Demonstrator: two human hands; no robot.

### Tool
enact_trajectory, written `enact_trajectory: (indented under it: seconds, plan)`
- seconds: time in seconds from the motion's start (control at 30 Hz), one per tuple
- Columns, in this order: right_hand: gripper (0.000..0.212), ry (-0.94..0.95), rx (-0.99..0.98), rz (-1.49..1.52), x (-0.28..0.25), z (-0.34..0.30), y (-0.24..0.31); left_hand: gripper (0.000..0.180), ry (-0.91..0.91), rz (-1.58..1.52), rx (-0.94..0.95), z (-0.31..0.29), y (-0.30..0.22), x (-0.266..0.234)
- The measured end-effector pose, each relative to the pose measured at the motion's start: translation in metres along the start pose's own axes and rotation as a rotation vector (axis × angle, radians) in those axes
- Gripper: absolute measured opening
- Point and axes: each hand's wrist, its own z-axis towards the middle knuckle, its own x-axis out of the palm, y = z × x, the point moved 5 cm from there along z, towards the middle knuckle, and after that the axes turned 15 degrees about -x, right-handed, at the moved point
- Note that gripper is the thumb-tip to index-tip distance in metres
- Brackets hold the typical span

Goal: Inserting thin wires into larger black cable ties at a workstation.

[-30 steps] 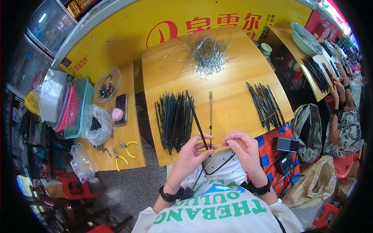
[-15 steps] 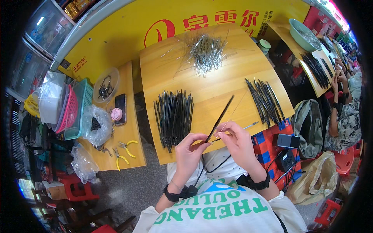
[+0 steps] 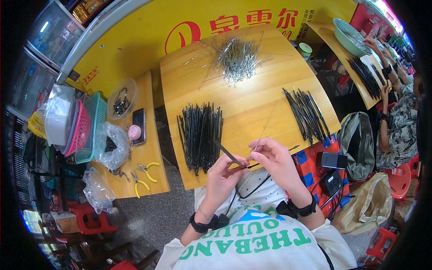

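Note:
Above the near edge of the wooden table, my left hand (image 3: 223, 171) pinches a slim black strip (image 3: 228, 153), which slants up and left from the fingers. Close beside it my right hand (image 3: 271, 157) has thumb and forefinger closed on a thin metal wire (image 3: 268, 121) pointing up and away. A second thin dark piece (image 3: 288, 149) with a pointed end shows past the right fingers; whether it joins the strip is hidden. Left of my hands lies a thick row of black strips (image 3: 200, 139). A smaller bunch of black strips (image 3: 307, 116) lies to the right.
A heap of silvery wires (image 3: 236, 60) lies at the far side of the table (image 3: 256, 101). On the left side table are yellow-handled pliers (image 3: 143, 182), a phone (image 3: 139, 125) and baskets (image 3: 95, 130). At right a co-worker (image 3: 398, 135) sits by a green basin (image 3: 348, 38).
The black strip in my left hand has swung from leaning right to leaning left. The dark piece past my right fingers has shifted slightly. At right, the co-worker's arm now reaches toward the basin.

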Motion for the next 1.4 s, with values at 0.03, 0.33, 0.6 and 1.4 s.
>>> enact_trajectory:
  seconds: [0.03, 0.33, 0.6, 1.4]
  plan:
    - [0.022, 0.009, 0.015, -0.013, 0.001, 0.001, 0.001, 0.028, 0.007, -0.018, -0.007, 0.000, 0.000, 0.000]
    - [0.025, 0.052, 0.111, -0.001, -0.003, 0.001, -0.008, 0.028, 0.131, 0.040, 0.011, -0.003, 0.001, 0.002]
    - [0.028, 0.067, 0.199, 0.078, -0.002, -0.002, -0.012, 0.031, 0.161, 0.114, 0.034, -0.005, -0.002, 0.005]
    - [0.022, 0.056, 0.143, 0.002, -0.005, 0.001, -0.022, 0.034, 0.178, -0.013, -0.029, 0.003, 0.010, -0.003]
